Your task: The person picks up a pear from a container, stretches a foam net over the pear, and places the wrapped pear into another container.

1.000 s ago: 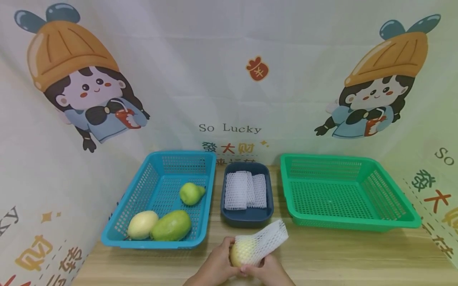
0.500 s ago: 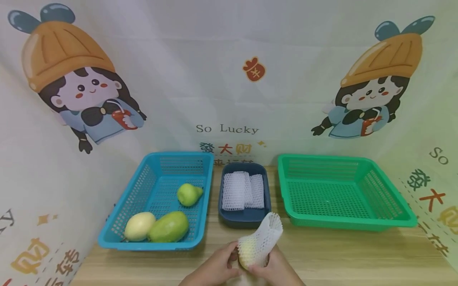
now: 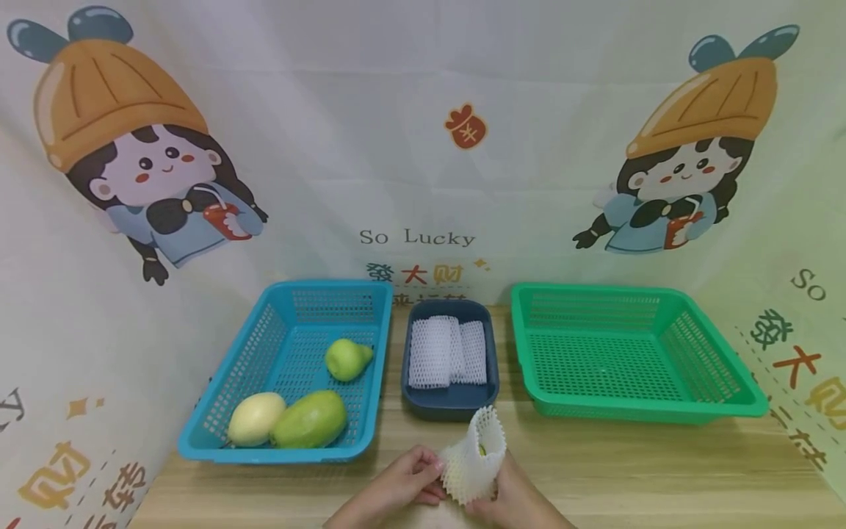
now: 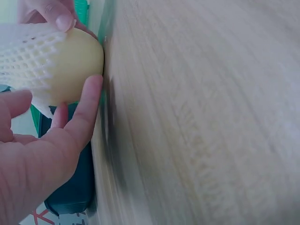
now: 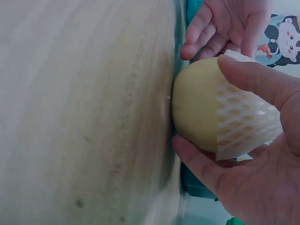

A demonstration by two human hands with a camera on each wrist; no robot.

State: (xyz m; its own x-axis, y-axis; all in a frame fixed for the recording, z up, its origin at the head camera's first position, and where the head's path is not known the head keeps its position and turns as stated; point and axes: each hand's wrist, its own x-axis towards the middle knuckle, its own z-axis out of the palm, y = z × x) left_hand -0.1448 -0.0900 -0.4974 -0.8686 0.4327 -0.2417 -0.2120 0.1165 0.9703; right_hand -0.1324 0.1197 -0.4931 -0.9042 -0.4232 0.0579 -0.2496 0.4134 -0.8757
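A pale yellow fruit [image 5: 194, 105], perhaps a pear, sits inside a white foam net sleeve [image 3: 472, 463] close over the wooden table. Its rounded bottom sticks out of the netting in both wrist views, while the sleeve's loose mouth points up in the head view. My right hand [image 3: 518, 499] grips fruit and sleeve from the right, thumb on one side and fingers on the other. On the left side, my left hand [image 3: 406, 481] has its fingertips against the fruit; in the left wrist view its index finger [image 4: 89, 103] lies extended along the bare skin.
A blue basket [image 3: 382, 367] on the left holds a pale yellow fruit [image 3: 256, 419], a large green fruit [image 3: 311, 420] and a green pear [image 3: 346, 360]. White foam sleeves [image 3: 431, 353] lie in a dark blue bin [image 3: 449, 413]. The green basket [image 3: 634, 408] stands right.
The sleeved fruit has turned from leaning right to more upright, its open mouth now facing the camera. My left hand has loosened from gripping the fruit to touching its side.
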